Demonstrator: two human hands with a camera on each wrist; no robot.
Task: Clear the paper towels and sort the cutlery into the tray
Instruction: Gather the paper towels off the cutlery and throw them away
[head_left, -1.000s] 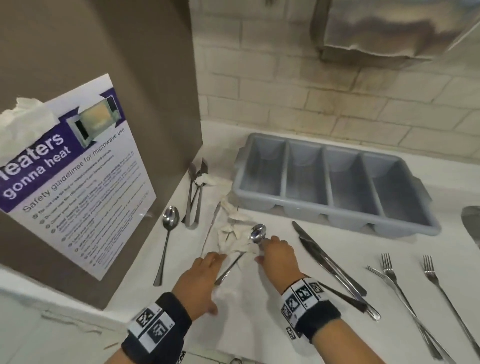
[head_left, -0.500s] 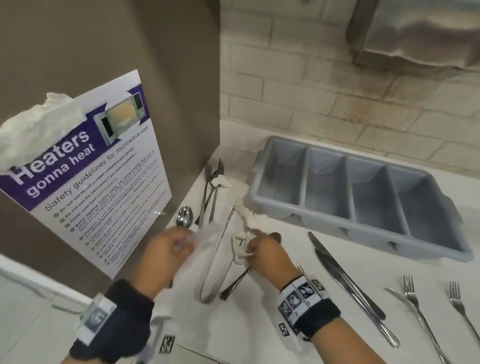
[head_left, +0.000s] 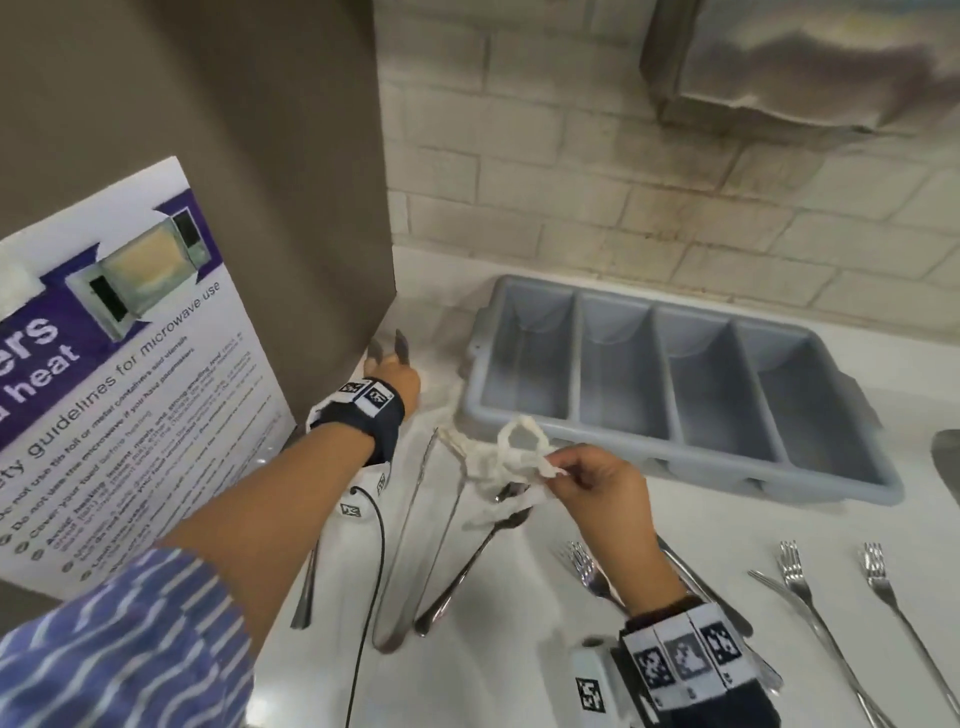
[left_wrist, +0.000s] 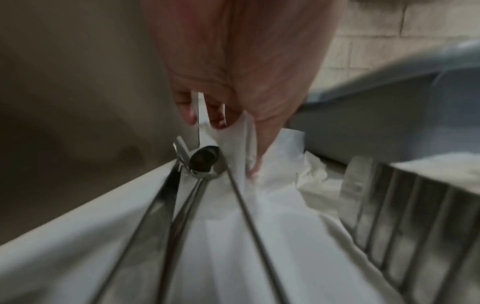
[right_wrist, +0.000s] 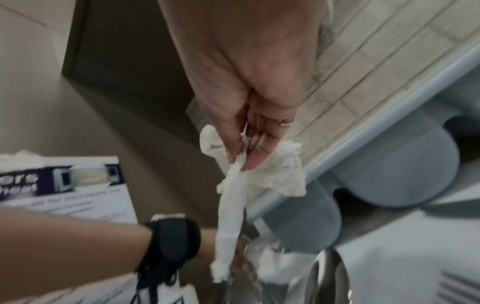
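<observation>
My right hand (head_left: 558, 470) (right_wrist: 240, 159) pinches a torn, twisted paper towel (head_left: 506, 457) (right_wrist: 281, 176) and holds it just above the counter, in front of the grey four-compartment tray (head_left: 675, 387). My left hand (head_left: 402, 376) (left_wrist: 233, 133) reaches to the back-left corner by the brown wall. There thumb and fingers pinch a fold of another white paper towel (left_wrist: 283, 164). A spoon (left_wrist: 205, 162) and other cutlery tips lie right beside it. On the counter lie metal tongs (head_left: 415, 545), a spoon (head_left: 467, 564) and forks (head_left: 587, 566) (head_left: 810, 592) (head_left: 891, 587).
A brown wall with a microwave safety poster (head_left: 130, 374) closes off the left side. A steel dispenser (head_left: 805, 62) hangs on the tiled back wall. All tray compartments show bare bottoms. Knife handles (head_left: 701, 577) are partly hidden behind my right forearm.
My left hand has gone from the front of the counter back to the corner beside the tray. My right hand has lifted the torn towel off the spoon.
</observation>
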